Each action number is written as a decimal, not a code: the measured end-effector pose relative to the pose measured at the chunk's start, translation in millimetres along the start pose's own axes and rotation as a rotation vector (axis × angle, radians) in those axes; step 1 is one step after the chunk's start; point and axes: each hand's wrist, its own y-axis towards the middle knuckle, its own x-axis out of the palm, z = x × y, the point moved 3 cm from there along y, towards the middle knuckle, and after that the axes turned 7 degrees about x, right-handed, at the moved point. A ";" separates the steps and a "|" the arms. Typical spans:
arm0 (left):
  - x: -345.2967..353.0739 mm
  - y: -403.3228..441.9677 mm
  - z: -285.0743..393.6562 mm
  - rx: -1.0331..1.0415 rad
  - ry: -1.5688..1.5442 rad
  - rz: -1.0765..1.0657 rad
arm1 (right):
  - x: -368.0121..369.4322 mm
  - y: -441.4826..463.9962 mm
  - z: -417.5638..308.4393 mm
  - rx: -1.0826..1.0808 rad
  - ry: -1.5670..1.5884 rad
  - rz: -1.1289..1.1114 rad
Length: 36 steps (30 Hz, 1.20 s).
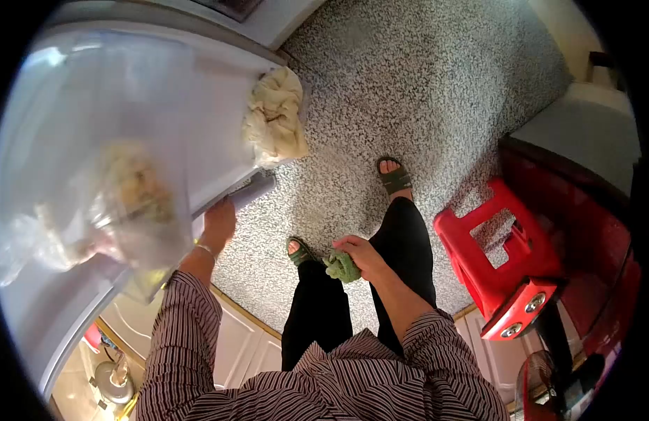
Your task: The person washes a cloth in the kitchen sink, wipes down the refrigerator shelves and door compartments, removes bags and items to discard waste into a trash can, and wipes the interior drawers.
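Note:
My right hand is closed around a crumpled green cloth, held in front of my legs. My left hand reaches to the edge of a white appliance that looks like an open fridge, beside a grey-lavender bar. Its fingers are mostly hidden, so their grip does not show. Above that hand lies a cream-coloured crumpled bundle, partly in clear plastic. Nearer to me on the left, a clear plastic bin holds a bag of yellowish food, blurred by the plastic.
A red folding step stool leans at the right beside a dark red cabinet. Speckled carpet-like flooring spreads under my sandalled feet. Pale cupboard doors are behind me. A round grey object sits at the lower left.

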 end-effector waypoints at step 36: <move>-96.0 -10.3 329.4 0.605 -0.746 0.190 | -20.9 -32.3 -112.0 -0.282 0.098 0.083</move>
